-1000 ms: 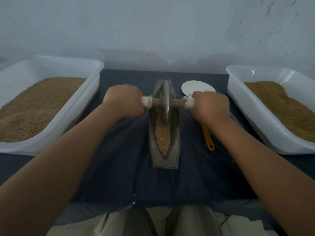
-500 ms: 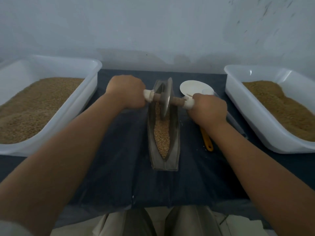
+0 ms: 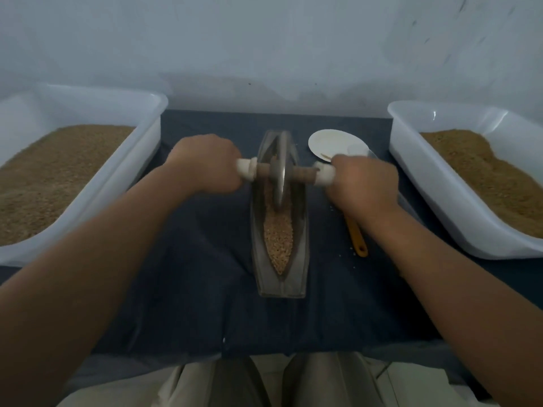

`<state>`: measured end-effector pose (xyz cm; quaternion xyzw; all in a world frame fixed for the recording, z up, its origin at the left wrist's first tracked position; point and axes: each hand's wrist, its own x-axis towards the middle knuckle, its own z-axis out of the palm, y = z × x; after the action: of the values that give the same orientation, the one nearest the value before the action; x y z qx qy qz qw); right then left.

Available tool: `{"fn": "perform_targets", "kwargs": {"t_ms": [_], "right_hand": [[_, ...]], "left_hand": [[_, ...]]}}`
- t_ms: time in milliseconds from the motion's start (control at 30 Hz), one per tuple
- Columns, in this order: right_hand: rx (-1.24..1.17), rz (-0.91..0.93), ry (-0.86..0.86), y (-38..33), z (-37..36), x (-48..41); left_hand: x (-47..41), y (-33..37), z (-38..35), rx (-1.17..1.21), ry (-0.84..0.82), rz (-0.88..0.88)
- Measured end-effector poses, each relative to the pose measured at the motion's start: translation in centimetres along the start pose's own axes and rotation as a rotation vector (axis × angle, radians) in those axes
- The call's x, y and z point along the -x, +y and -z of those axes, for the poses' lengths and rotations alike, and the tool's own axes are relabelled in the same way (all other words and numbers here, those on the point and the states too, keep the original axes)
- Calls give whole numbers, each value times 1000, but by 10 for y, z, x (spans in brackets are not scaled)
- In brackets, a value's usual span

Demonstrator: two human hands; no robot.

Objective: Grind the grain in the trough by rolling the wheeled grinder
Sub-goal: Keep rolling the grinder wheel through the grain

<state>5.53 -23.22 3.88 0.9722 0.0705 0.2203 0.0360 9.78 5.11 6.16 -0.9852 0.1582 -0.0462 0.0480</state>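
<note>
A narrow grey boat-shaped trough (image 3: 299,254) lies lengthwise in the middle of the dark cloth, holding tan grain (image 3: 278,239) in its near half. The wheeled grinder (image 3: 280,171), a metal disc on a wooden axle with white end caps, stands in the trough's far half. My left hand (image 3: 205,165) grips the left handle and my right hand (image 3: 364,180) grips the right handle. The axle sits about level.
A white tub of grain (image 3: 152,113) stands at the left and another white tub (image 3: 411,160) at the right. A small white dish (image 3: 332,142) and an orange-handled tool (image 3: 357,239) lie right of the trough. A wall rises close behind.
The grinder rolled toward the far end and tilted with my left hand ahead; now the axle is level again and the wheel sits slightly nearer.
</note>
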Motion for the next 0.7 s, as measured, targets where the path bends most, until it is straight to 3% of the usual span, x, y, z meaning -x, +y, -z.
{"fn": "perform_targets", "kwargs": {"t_ms": [167,400,700], "right_hand": [[32,42,-83,-3,12,-21],[-25,124,-31,3,43,69],[8,13,-56,-6,12,-23]], "left_hand": [[8,2,-10,102,13,85],[88,3,-22,46,136,-56],[4,6,-8,84,94,140]]}}
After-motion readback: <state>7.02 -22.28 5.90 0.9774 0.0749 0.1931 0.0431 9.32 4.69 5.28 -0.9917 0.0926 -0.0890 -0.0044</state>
